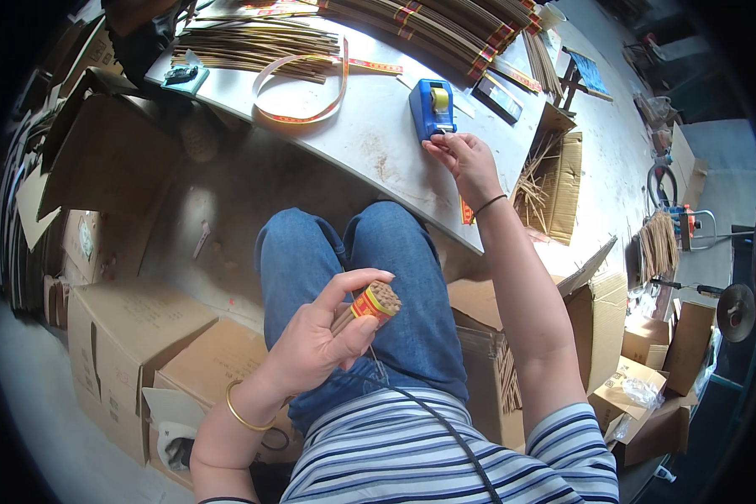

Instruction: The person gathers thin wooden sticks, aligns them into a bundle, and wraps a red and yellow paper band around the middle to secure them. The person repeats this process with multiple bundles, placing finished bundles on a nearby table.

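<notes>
My left hand (321, 340) is closed round a bundle of brown incense sticks (385, 296), held above my lap with its blunt ends facing up. A red and yellow paper band (368, 307) wraps the bundle near those ends. At the table, the fingers of my right hand (466, 160) pinch at the cutting edge of a blue tape dispenser (425, 116). The dispenser carries a yellowish tape roll (439, 100). My fingers appear to grip the tape's end, though the tape itself hardly shows.
The white table (370, 155) bears loose incense sticks (252, 46), banded bundles (412, 25) and a curled red and yellow paper strip (344, 80). Sticks fill a carton (567, 181) right of the table. Closed cardboard boxes (134, 328) stand left of my legs.
</notes>
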{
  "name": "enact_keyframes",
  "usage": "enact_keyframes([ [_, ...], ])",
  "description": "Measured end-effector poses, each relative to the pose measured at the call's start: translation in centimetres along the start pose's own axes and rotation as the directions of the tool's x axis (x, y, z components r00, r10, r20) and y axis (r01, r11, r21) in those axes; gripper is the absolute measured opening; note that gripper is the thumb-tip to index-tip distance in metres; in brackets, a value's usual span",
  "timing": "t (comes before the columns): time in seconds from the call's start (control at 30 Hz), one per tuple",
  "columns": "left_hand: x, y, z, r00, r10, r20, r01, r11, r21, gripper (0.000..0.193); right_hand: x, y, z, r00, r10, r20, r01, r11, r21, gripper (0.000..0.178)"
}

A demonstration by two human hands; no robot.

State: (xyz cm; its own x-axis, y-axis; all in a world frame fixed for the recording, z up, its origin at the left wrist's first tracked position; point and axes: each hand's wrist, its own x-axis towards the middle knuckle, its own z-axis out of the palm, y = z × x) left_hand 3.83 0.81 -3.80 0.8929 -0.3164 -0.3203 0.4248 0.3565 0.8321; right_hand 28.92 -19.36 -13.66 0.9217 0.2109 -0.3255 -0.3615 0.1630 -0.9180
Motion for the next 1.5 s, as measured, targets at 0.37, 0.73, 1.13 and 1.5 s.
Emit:
enact_keyframes([
  [0.37, -0.2, 0.1, 0.3, 1.0, -0.007, -0.001, 0.007, 1.0, -0.005, 0.046, 1.6, 1.1, -1.4, 0.997, 0.073, -0.032, -0.079, 0.958, -0.277, 0.019],
  [0.73, -0.9, 0.7, 1.7, 0.999, 0.037, 0.0, -0.037, 0.998, -0.049, 0.044, 3.4, -0.1, -1.3, 0.976, -0.216, 0.022, 0.09, 0.308, -0.947, 0.016],
  [1.13, -4.7, 1.9, 4.2, 0.994, 0.098, -0.05, -0.103, 0.99, -0.093, 0.04, -2.1, -4.9, 2.7, 0.956, -0.228, 0.184, 0.279, 0.52, -0.808, 0.015],
  [1.5, -4.7, 1.7, 5.7, 0.968, 0.241, -0.067, -0.241, 0.971, 0.004, 0.045, -25.3, -11.2, 6.3, 0.579, -0.405, 0.708, 0.787, 0.505, -0.355, 0.009],
])
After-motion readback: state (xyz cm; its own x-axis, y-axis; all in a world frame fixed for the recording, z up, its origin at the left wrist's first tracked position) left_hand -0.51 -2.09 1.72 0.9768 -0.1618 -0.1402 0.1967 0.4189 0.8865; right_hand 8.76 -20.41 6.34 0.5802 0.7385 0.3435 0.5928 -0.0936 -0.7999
